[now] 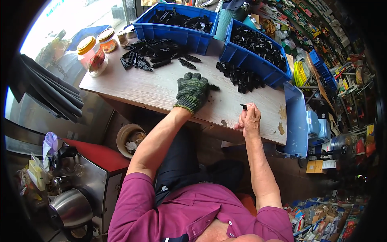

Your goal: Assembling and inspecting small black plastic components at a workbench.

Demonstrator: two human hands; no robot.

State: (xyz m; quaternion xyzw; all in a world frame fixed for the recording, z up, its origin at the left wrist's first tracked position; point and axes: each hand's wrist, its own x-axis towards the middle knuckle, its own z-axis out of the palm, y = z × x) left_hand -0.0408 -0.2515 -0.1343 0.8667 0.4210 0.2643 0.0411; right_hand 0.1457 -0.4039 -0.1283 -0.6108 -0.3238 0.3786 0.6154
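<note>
At right hand (250,119) fingertips: small black part (243,106), pinched.

On the wooden worktop (141,86), far edge: two blue plastic crates (173,34), one at the middle and one toward the far right corner (254,60), both filled with black plastic parts. At the far left corner stood a clear jar with a yellow lid (92,54), a second jar with an orange lid (107,40) just beside it, and a small jar (122,37) next to that. A third blue crate (296,119) hung off the right edge, tipped on its side. Below the near left edge sat a round bin (130,139) holding crumpled paper, beside a red surface (98,155). A steel kettle (70,207) stood lower left. Yellow tubing (299,74) lay beyond the right corner.
</note>
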